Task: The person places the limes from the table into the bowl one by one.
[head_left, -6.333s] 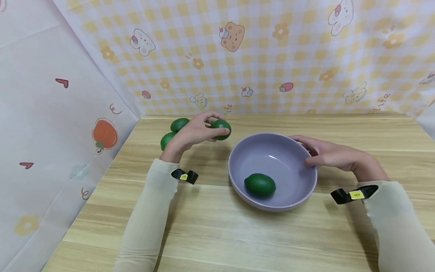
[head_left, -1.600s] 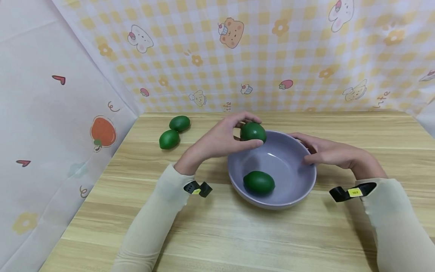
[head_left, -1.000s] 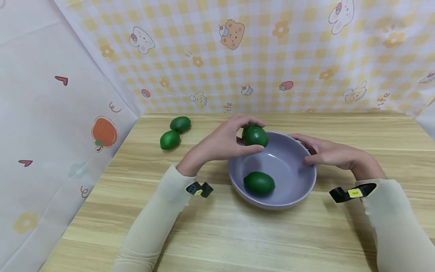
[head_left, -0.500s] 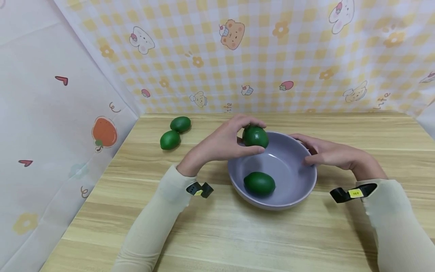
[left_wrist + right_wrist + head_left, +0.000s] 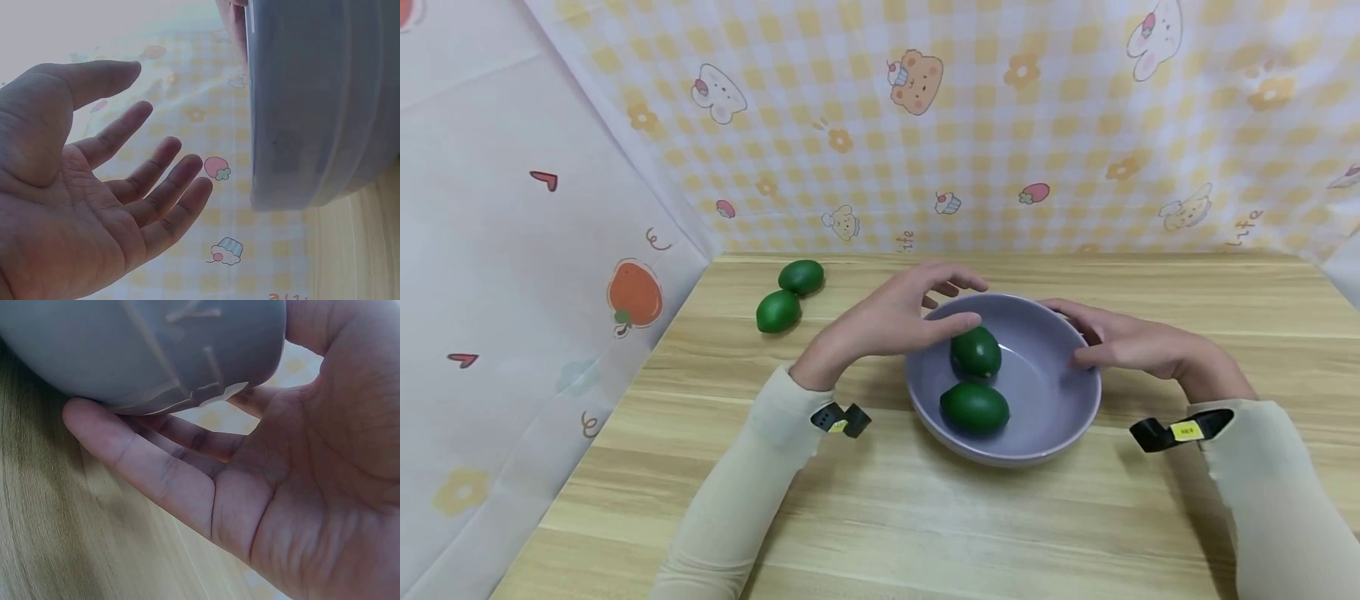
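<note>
A purple-grey bowl (image 5: 1041,408) stands on the wooden table with two green limes inside. One lime (image 5: 976,353) lies toward the bowl's left back wall, and the other lime (image 5: 975,407) lies nearer the front. Above the bowl's left rim hovers my left hand (image 5: 904,312), fingers and thumb spread and holding nothing; the left wrist view shows the bare palm (image 5: 81,194). My right hand (image 5: 1138,343) grips the bowl's right rim, thumb over the edge and fingers beneath the outer wall, as the right wrist view shows.
Two more limes, a front lime (image 5: 778,311) and a back lime (image 5: 801,277), touch each other at the table's back left. A yellow checked cloth (image 5: 850,108) hangs behind the wooden table (image 5: 865,517), and a white printed sheet (image 5: 512,275) rises on the left.
My left hand carried a lime from the back left to the bowl and has let it go; it now lies inside beside the first. My right hand has stayed on the rim.
</note>
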A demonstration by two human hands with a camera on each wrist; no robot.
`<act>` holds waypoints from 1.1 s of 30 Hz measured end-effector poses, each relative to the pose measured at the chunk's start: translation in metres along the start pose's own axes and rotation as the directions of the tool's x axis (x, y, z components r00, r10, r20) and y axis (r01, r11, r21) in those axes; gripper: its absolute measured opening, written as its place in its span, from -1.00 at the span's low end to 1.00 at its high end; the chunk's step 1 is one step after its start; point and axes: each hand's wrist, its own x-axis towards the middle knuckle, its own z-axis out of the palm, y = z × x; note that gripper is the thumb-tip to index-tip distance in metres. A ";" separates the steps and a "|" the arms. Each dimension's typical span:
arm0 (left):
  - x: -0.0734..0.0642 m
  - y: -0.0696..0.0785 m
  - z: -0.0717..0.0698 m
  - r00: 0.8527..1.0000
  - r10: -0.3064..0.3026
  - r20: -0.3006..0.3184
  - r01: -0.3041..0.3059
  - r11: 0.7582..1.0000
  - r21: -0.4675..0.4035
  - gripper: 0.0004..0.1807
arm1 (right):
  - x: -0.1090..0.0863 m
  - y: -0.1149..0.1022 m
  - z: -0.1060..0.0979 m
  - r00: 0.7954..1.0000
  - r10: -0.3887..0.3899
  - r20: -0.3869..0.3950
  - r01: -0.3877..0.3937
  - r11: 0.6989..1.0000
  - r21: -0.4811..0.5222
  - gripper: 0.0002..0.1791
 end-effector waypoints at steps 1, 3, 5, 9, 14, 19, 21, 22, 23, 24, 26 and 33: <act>0.000 -0.001 0.000 1.000 -0.001 0.000 0.001 1.000 0.005 -0.57 | 0.000 0.000 0.000 1.000 0.002 -0.001 -0.002 1.000 -0.001 -0.13; 0.000 -0.001 -0.001 1.000 0.001 -0.001 -0.001 1.000 0.014 -0.58 | 0.001 0.000 0.000 1.000 0.007 0.000 -0.007 1.000 -0.002 -0.13; 0.001 -0.001 -0.001 1.000 0.003 0.000 -0.003 1.000 0.023 -0.59 | 0.000 0.000 0.000 1.000 0.007 -0.001 -0.007 1.000 -0.002 -0.13; 0.001 -0.001 -0.001 1.000 0.008 0.002 -0.009 0.999 0.035 -0.60 | 0.000 0.000 0.000 1.000 0.010 -0.005 -0.010 1.000 -0.004 -0.13; 0.001 -0.003 0.000 1.000 0.008 0.007 -0.008 0.999 0.040 -0.59 | 0.000 0.000 0.000 1.000 0.018 -0.009 -0.018 1.000 -0.009 -0.13; 0.001 -0.004 -0.001 1.000 0.004 0.010 -0.004 0.998 0.055 -0.58 | 0.000 0.000 0.000 1.000 0.029 -0.012 -0.029 1.000 -0.008 -0.12; 0.001 -0.004 -0.001 1.000 0.002 0.008 -0.003 0.998 0.066 -0.58 | 0.000 -0.001 0.000 0.999 0.031 -0.011 -0.031 1.000 -0.006 -0.12; 0.001 -0.004 -0.002 1.000 0.000 0.007 -0.001 0.997 0.071 -0.59 | 0.000 -0.001 0.000 0.999 0.030 -0.010 -0.030 1.000 -0.004 -0.12; 0.001 -0.004 -0.002 1.000 -0.004 0.006 0.003 0.997 0.075 -0.59 | 0.000 -0.001 0.000 1.000 0.029 -0.009 -0.029 1.000 -0.004 -0.12; 0.001 -0.004 -0.003 1.000 -0.008 0.003 0.008 0.997 0.079 -0.60 | 0.001 -0.001 0.000 1.000 0.026 -0.008 -0.026 1.000 -0.004 -0.13; 0.000 -0.004 -0.003 1.000 -0.020 -0.001 0.020 0.996 0.089 -0.61 | 0.001 -0.001 0.000 1.000 0.021 -0.005 -0.021 1.000 -0.003 -0.13; -0.003 -0.003 -0.005 0.998 -0.061 -0.031 0.065 0.985 0.162 -0.60 | 0.001 0.001 0.000 1.000 0.011 -0.009 -0.011 1.000 -0.015 -0.12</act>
